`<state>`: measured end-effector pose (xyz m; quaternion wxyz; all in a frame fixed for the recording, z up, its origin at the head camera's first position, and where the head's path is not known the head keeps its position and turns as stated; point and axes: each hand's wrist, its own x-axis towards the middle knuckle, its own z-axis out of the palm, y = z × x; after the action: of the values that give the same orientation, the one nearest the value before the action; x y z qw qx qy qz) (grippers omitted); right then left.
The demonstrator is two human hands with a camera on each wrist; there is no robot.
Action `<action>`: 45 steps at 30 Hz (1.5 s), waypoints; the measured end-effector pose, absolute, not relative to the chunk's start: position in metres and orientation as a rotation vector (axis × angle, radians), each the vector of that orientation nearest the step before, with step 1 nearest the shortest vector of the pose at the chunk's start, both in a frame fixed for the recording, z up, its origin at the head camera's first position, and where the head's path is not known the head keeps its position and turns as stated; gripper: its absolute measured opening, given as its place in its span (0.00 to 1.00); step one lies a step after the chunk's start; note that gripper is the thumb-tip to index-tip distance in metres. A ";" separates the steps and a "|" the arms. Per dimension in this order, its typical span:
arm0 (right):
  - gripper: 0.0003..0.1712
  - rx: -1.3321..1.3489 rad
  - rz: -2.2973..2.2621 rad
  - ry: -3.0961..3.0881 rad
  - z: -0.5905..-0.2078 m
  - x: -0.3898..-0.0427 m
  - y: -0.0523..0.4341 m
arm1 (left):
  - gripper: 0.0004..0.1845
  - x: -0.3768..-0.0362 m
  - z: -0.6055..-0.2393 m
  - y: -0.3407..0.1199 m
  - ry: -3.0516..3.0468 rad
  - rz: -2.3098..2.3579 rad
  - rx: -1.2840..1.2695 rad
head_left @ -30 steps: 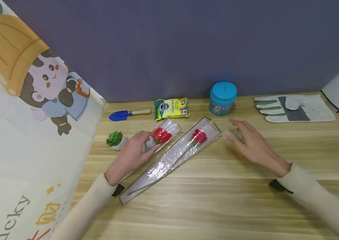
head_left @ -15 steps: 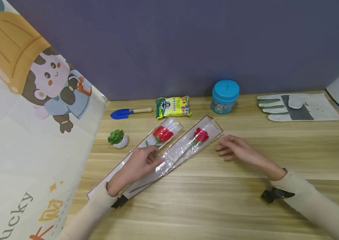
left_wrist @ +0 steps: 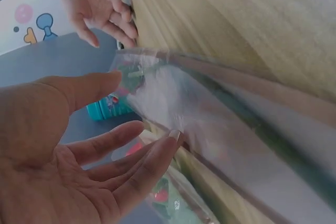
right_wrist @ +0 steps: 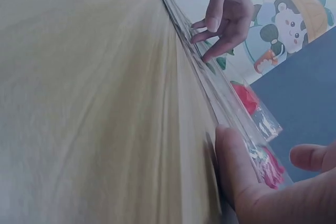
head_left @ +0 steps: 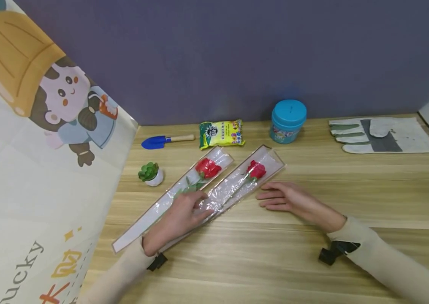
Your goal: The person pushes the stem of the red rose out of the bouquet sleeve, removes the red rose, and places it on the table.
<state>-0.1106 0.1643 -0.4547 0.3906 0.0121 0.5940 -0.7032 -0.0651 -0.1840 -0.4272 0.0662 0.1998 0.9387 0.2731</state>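
Note:
Two red roses lie in clear sleeves slanting across the wooden table (head_left: 313,261). My left hand (head_left: 185,210) rests with relaxed fingers on the lower middle of the right sleeve (head_left: 233,185), whose rose (head_left: 256,169) sits near its top. The left sleeve (head_left: 169,200) with its rose (head_left: 207,167) lies just beyond. In the left wrist view the left hand (left_wrist: 105,156) is spread, fingertips at the plastic sleeve (left_wrist: 210,129). My right hand (head_left: 281,197) lies flat on the table, fingers straight, beside that sleeve's right edge. The right wrist view shows the right hand (right_wrist: 241,177) against the sleeve edge.
Along the back stand a blue trowel (head_left: 161,140), a yellow-green packet (head_left: 221,134), a teal tub (head_left: 288,120) and a work glove (head_left: 381,135). A small potted succulent (head_left: 150,174) sits left of the sleeves. A cartoon-printed sheet (head_left: 28,147) walls the left side.
My left hand has slid off the left sleeve, back and right onto the right sleeve. My right hand has drawn back and settled flat on the table beside that sleeve.

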 end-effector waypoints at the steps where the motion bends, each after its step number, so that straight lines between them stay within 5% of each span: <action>1: 0.31 0.039 -1.801 1.494 -0.455 -0.111 0.163 | 0.23 -0.065 -0.427 -0.183 2.832 0.818 0.594; 9: 0.31 0.067 -1.850 1.433 -0.458 -0.111 0.159 | 0.27 -0.064 -0.433 -0.180 2.807 0.775 0.573; 24: 0.21 0.130 -1.919 1.308 -0.464 -0.109 0.151 | 0.54 -0.057 -0.445 -0.172 2.805 0.851 0.485; 34: 0.22 0.121 -1.922 1.336 -0.463 -0.105 0.149 | 0.42 -0.054 -0.449 -0.168 2.714 0.922 0.480; 39: 0.25 0.124 -1.911 1.366 -0.461 -0.104 0.148 | 0.44 -0.050 -0.453 -0.166 2.616 1.034 0.477; 45: 0.17 0.130 -1.918 1.412 -0.460 -0.102 0.144 | 0.47 -0.046 -0.457 -0.160 2.531 1.162 0.421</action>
<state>-0.1025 0.1439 -0.4598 0.3693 0.0508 0.5501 -0.7472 -0.0458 -0.1598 -0.4566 0.1618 0.1476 0.8867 0.4072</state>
